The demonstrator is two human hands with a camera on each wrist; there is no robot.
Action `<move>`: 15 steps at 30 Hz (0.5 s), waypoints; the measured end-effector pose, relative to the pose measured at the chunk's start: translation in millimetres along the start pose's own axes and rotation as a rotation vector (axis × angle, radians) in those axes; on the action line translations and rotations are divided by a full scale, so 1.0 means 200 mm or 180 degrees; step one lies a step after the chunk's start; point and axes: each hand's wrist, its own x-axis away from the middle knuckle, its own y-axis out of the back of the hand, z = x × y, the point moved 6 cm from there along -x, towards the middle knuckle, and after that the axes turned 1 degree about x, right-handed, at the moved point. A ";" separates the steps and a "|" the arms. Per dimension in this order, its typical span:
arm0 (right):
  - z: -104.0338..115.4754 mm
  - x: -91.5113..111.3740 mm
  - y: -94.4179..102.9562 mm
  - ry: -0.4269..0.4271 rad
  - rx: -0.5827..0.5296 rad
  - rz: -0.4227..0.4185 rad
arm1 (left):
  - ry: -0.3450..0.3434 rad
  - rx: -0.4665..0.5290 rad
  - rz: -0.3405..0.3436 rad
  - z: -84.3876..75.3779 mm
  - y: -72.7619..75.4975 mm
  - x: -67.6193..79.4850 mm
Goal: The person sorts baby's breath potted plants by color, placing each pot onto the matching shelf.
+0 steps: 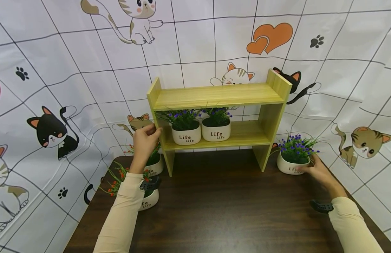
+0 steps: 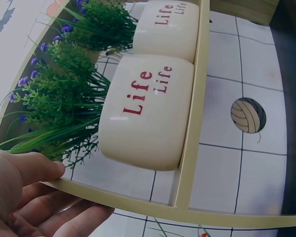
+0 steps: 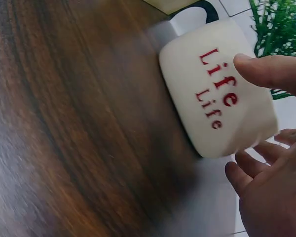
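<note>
A small wooden shelf (image 1: 217, 95) stands on the dark table (image 1: 214, 211) against the wall. My left hand (image 1: 144, 142) grips the front edge of its left side panel, thumb (image 2: 37, 167) on the inner side and fingers (image 2: 71, 219) outside. At the right, my right hand (image 1: 320, 174) holds a white pot (image 1: 285, 166) of purple flowers by its right end. In the right wrist view the thumb (image 3: 271, 71) lies over the pot's front, with the fingers (image 3: 251, 165) bent at its end. "Life" is printed in red on this pot.
Two white pots, one left (image 1: 186, 137) and one right (image 1: 216, 133), sit side by side on the shelf's middle board with purple flowers. Left of the shelf stand two red-flowered pots, one behind (image 1: 155, 168) and one in front (image 1: 151, 201), partly hidden by my left arm.
</note>
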 end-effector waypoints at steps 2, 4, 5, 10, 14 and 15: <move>-0.02 -0.01 -0.01 -0.0038 0.0076 -0.0025 | -0.0005 0.0013 -0.0003 0.00 0.00 0.00; -0.03 -0.01 -0.03 -0.0059 0.0175 -0.0085 | -0.0001 0.0030 0.0008 0.00 0.00 0.00; -0.03 -0.01 -0.03 -0.0053 0.0205 -0.0114 | 0.0000 0.0039 0.0017 0.00 0.00 0.00; -0.03 0.00 -0.06 -0.0043 0.0418 -0.0215 | 0.0013 0.0055 0.0041 0.00 0.00 0.00; -0.03 0.02 -0.07 -0.0029 0.0561 -0.0281 | 0.0004 0.0043 0.0026 0.00 0.00 0.00; -0.02 0.02 -0.07 -0.0016 0.0549 -0.0295 | 0.0000 0.0039 0.0023 0.00 0.00 0.00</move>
